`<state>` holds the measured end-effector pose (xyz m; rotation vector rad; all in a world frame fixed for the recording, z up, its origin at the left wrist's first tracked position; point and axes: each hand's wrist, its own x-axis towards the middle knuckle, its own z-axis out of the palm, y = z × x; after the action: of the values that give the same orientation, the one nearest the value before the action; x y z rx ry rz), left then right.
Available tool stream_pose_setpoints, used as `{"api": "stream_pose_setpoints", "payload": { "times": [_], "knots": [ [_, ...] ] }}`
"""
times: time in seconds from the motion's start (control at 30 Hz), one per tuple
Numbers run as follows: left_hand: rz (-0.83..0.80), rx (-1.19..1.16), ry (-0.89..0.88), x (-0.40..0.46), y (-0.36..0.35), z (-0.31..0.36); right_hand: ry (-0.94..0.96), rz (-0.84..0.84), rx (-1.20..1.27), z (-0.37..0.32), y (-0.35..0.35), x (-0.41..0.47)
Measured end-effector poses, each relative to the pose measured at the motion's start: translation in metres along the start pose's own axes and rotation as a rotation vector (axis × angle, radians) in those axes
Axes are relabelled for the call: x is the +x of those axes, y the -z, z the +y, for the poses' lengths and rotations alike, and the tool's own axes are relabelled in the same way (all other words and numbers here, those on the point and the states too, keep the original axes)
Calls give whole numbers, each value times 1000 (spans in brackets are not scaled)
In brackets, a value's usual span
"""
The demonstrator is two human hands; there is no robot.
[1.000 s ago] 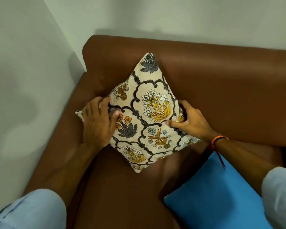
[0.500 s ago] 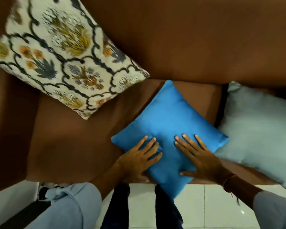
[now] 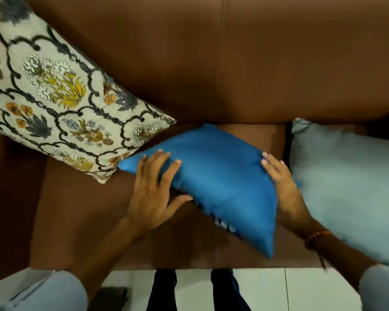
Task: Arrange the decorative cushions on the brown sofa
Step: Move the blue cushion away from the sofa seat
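Note:
A bright blue cushion (image 3: 218,176) is lifted and tilted above the seat of the brown sofa (image 3: 234,63). My left hand (image 3: 153,191) grips its left edge, fingers on top and thumb underneath. My right hand (image 3: 283,189) holds its right edge. A cream cushion with a floral print (image 3: 61,104) leans in the sofa's left corner, its lower tip touching the blue cushion's left corner. A pale blue cushion (image 3: 346,182) lies on the seat to the right, partly behind my right arm.
White floor tiles (image 3: 301,290) run along the sofa's front edge at the bottom. My dark trouser legs (image 3: 164,290) stand against that edge. Bare brown seat (image 3: 81,221) shows to the left of my left arm.
Both hands left the floral cushion, which stays in the corner. They came down flat on the blue cushion, then took its edges and raised it off the seat, tilting it.

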<state>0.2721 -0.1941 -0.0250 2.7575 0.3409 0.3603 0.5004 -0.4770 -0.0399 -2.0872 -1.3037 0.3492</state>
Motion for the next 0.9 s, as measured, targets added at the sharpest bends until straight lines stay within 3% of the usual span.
{"api": "stream_pose_setpoints", "payload": {
  "times": [0.17,0.37,0.53,0.7,0.8,0.9],
  "knots": [
    [4,165,167,88,32,-6,-222,15,284,-13,63,118],
    [208,34,325,113,53,-10,-164,-87,344,-16,109,188],
    [119,10,449,138,50,-26,-242,-238,309,-1,98,238],
    [106,98,512,156,35,-28,-301,-236,309,26,92,250],
    [304,234,418,153,27,-7,-322,-185,307,36,99,226],
    [421,224,130,150,2,54,-345,-89,218,57,106,174]
  ]
}}
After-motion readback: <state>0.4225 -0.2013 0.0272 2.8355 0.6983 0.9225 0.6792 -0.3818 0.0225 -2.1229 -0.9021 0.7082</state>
